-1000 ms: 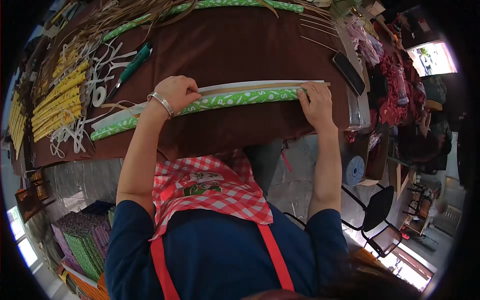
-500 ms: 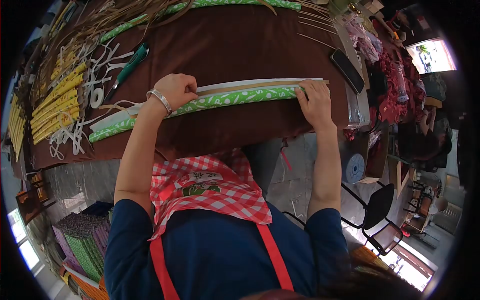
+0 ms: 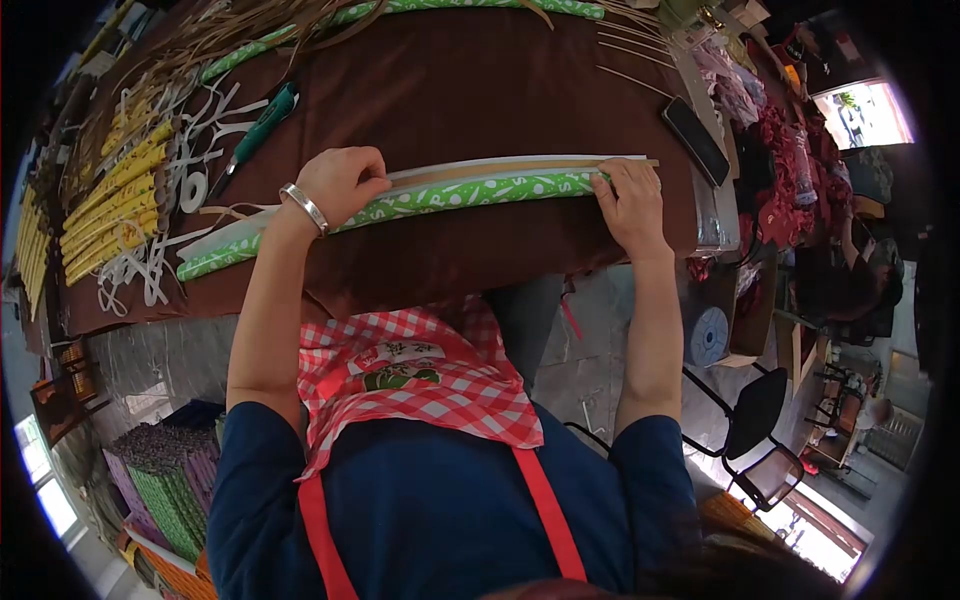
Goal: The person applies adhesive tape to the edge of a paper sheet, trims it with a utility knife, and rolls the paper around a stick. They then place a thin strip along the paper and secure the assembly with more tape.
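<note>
A long strip of green sheet with a white print (image 3: 460, 195) lies across the cloth, its white reverse side showing along the far edge. A narrow tan strip (image 3: 500, 168) runs lengthwise over that white side. Thumb and fingers of my left hand (image 3: 345, 185) are pinched together on the tan strip, left of the middle. At the far right end my right hand (image 3: 632, 205) grips the green sheet, thumb on the near side and fingers over the top. A silver bracelet (image 3: 305, 208) circles my left wrist.
Brown cloth (image 3: 450, 90) covers the table. A green-handled cutter (image 3: 265, 130), a tape roll (image 3: 194, 192) and yellow folded pieces (image 3: 115, 215) lie left. A phone (image 3: 695, 140) lies at right, near thin sticks (image 3: 635, 50). A black chair (image 3: 755, 415) stands on the floor.
My left hand has slid slightly left along the tan strip, its wrist turning a little. My right hand stays at the right end.
</note>
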`<action>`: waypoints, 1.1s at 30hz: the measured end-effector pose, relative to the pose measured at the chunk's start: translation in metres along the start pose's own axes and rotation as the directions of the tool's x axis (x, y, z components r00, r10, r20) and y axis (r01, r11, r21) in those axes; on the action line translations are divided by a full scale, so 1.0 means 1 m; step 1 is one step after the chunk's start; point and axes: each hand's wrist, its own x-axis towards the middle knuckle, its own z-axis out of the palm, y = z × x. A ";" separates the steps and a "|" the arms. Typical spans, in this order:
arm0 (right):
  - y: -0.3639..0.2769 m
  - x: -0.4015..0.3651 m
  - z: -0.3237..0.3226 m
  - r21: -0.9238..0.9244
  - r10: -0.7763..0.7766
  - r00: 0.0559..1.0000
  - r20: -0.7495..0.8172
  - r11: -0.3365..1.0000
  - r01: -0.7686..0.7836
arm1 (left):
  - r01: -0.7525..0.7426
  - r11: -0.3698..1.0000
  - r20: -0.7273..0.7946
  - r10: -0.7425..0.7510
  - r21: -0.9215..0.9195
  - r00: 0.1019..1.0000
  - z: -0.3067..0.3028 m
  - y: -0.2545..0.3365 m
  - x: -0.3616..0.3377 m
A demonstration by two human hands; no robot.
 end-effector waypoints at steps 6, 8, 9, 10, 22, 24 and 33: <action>0.002 -0.001 0.001 -0.008 -0.006 1.000 -0.004 1.000 0.006 | 0.085 0.996 -0.025 -0.084 0.020 0.996 0.005 -0.013 -0.013; 0.002 -0.001 0.002 -0.011 -0.010 1.000 -0.009 1.000 0.010 | 0.054 0.997 -0.145 -0.045 0.056 0.988 0.007 -0.025 -0.021; 0.001 -0.001 0.001 -0.010 -0.003 1.000 -0.008 1.000 0.003 | 0.055 0.997 -0.144 -0.047 0.056 0.988 0.006 -0.030 -0.024; 0.001 -0.001 0.001 -0.008 0.004 1.000 -0.007 1.000 -0.004 | 0.102 0.992 -0.158 -0.089 0.075 0.983 0.004 -0.032 -0.028; 0.003 -0.001 0.002 0.006 0.018 0.999 0.027 1.000 -0.018 | 0.186 0.963 -0.279 -0.128 0.193 0.952 0.012 -0.048 -0.042; 0.003 0.000 0.002 -0.008 0.008 1.000 0.024 1.000 -0.007 | 0.190 0.965 -0.290 -0.132 0.180 0.948 0.012 -0.050 -0.040; 0.001 0.001 0.000 -0.030 -0.009 1.000 0.030 1.000 0.010 | 0.221 0.961 -0.278 -0.169 0.165 0.946 0.017 -0.050 -0.040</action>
